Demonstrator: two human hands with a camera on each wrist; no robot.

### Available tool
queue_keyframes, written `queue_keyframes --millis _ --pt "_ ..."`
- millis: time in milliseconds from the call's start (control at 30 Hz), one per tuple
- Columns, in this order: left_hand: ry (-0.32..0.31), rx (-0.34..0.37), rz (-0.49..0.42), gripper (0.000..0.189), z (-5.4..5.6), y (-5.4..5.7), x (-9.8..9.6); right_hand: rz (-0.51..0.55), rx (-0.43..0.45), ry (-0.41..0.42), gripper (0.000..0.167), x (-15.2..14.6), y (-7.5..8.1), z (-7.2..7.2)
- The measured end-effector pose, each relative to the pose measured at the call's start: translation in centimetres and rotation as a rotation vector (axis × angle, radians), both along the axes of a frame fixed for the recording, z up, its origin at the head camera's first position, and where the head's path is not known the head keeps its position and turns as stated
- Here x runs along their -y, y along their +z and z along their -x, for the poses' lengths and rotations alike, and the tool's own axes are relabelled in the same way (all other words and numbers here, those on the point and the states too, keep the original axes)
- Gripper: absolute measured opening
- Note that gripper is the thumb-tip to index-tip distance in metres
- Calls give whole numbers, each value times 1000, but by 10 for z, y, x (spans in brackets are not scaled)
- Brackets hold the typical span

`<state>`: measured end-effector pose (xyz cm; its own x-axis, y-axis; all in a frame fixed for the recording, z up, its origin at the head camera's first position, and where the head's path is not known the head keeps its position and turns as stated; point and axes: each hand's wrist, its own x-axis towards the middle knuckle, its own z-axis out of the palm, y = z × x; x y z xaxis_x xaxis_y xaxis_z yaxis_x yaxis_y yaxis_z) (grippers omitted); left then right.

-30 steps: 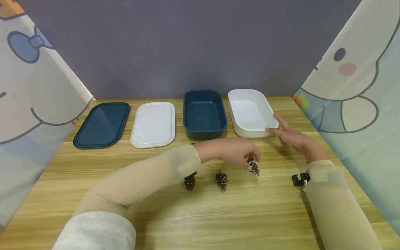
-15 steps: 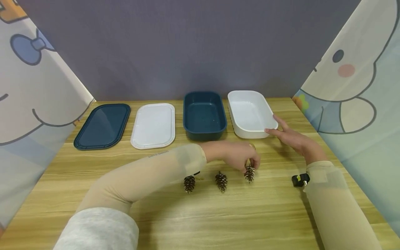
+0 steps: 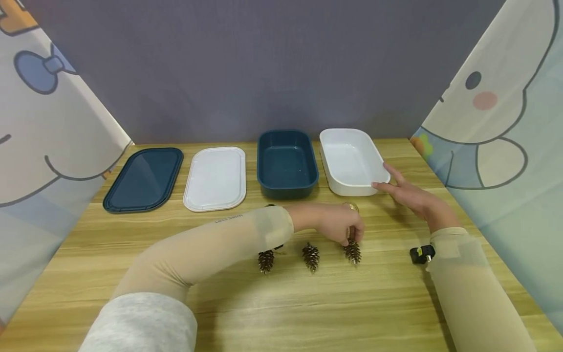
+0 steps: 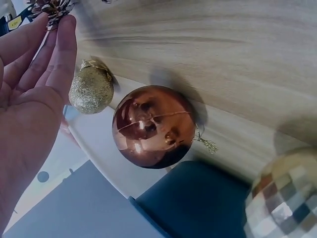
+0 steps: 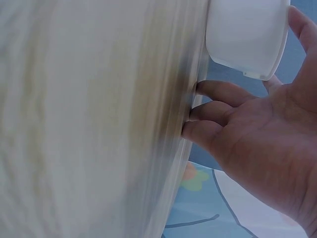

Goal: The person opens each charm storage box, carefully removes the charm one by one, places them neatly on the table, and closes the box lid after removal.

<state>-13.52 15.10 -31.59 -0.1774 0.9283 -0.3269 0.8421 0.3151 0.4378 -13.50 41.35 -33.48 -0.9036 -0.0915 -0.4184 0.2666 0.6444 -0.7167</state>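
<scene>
My left hand [image 3: 336, 222] pinches the top of a brown pine cone [image 3: 353, 252] with pale scale tips, low over the table at the right end of a row. Two similar pine cones, a middle one [image 3: 311, 257] and a left one [image 3: 266, 262], lie beside it. In the left wrist view, thumb and fingers meet at the pinched pine cone [image 4: 52, 11]. My right hand [image 3: 411, 195] touches the front right corner of the white bin [image 3: 358, 189], thumb at the rim. In the right wrist view, its other fingers [image 5: 218, 119] rest on the table, fairly straight.
A dark teal bin [image 3: 288, 191], white lid [image 3: 215, 180] and dark teal lid [image 3: 142, 181] line the back. Behind my left arm are a gold glitter bauble [image 4: 92, 90], shiny copper bauble [image 4: 154, 126] and mirrored ball [image 4: 285, 203], mostly hidden from the head view.
My left hand has brought the pine cone slightly left and down, toward the table, in line with the other two. The right hand stays at the white bin's corner.
</scene>
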Motion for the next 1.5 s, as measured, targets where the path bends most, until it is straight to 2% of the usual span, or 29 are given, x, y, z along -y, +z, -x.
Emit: queue_keyframes --millis 300,533,967,1100,1233,1367,1500 --pt "-21 -3 -18 24 1 -1 -2 3 -3 0 101 -1 0 0" --pt "5 11 -3 25 2 5 -1 6 -3 2 102 1 0 2" --pt "29 27 -33 29 4 13 7 20 2 15 103 1 0 9" --pt "48 34 -43 33 6 22 11 21 3 20 102 -3 0 10" --pt "64 44 -68 33 10 37 18 7 10 20 101 -6 1 8" --pt "104 53 -128 30 15 52 31 4 -1 23 101 -6 5 6" --pt "165 16 -211 26 22 64 50 -1 -19 28 102 -4 7 6"
